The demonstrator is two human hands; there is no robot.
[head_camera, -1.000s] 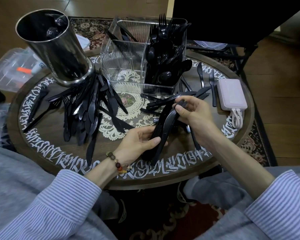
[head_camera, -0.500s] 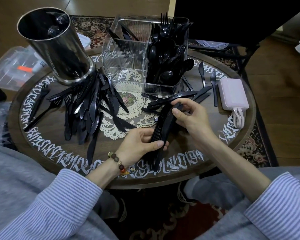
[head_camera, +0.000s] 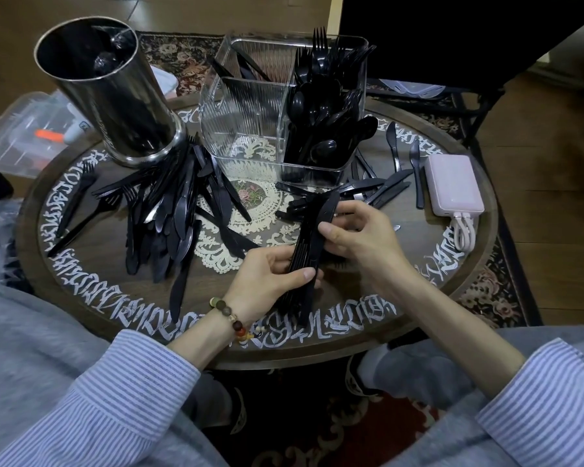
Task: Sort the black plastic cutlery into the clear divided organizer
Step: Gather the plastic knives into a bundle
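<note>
Our left hand [head_camera: 270, 274] grips one bundle of black knives [head_camera: 309, 254]; our right hand [head_camera: 358, 237] pinches its top knife. One clear organizer [head_camera: 250, 129] and one steel cylinder [head_camera: 115, 96] stand on the bench [head_camera: 91, 271].

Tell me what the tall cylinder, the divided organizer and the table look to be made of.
Tall cylinder: probably polished metal, with mirror-like dark reflections and a bright rim. Divided organizer: clear, ribbed, glossy plastic, possibly acrylic; the doily shows through its walls. Table: seemingly dark wood with visible grain, under painted white lettering.
</note>
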